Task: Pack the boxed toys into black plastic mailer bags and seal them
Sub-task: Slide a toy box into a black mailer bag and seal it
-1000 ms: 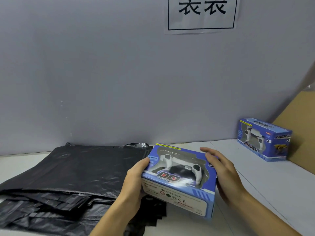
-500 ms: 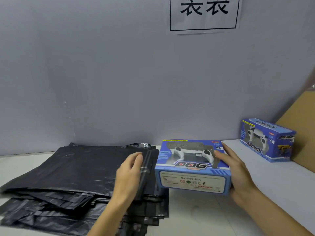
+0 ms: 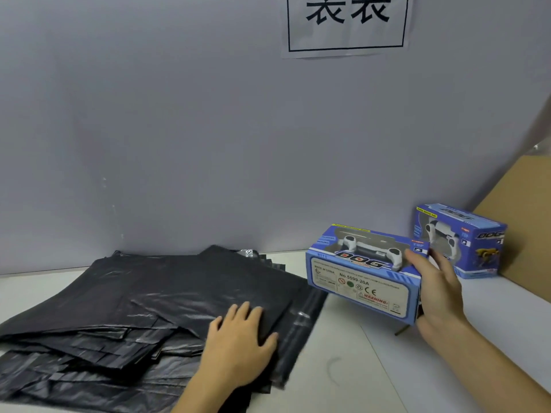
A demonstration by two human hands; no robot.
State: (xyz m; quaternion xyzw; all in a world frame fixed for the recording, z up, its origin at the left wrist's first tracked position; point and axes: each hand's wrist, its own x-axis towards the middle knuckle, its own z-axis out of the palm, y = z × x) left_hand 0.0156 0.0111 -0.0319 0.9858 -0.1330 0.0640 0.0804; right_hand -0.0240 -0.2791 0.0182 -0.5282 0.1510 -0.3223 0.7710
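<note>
Grey wall (image 3: 179, 129) rises behind a white surface (image 3: 343, 368), with a paper sign (image 3: 347, 23) bearing large black characters taped near the top. A stack of black plastic mailer bags (image 3: 134, 308) lies spread over the left half of the surface.

Compared with half a second ago, the left hand (image 3: 238, 350) has left the bag edge it was pinching beside the box and now lies palm down on the top bag near the stack's right edge, fingers fairly straight and spread, holding nothing. The topmost bag appears shifted, its near right corner now under that palm.

The right hand (image 3: 441, 293) alone holds the blue boxed toy dog (image 3: 363, 278), thumb over the window face and fingers round the right end. A second ago both hands held this box in front of the stack; it has since travelled to the right and is now lifted off the surface, tilted with its label side facing the camera, clear of the bags.

A second blue boxed toy (image 3: 465, 242) stands where it was, at the back right of the surface, just beside a brown cardboard sheet (image 3: 524, 219) leaning at the right edge.
</note>
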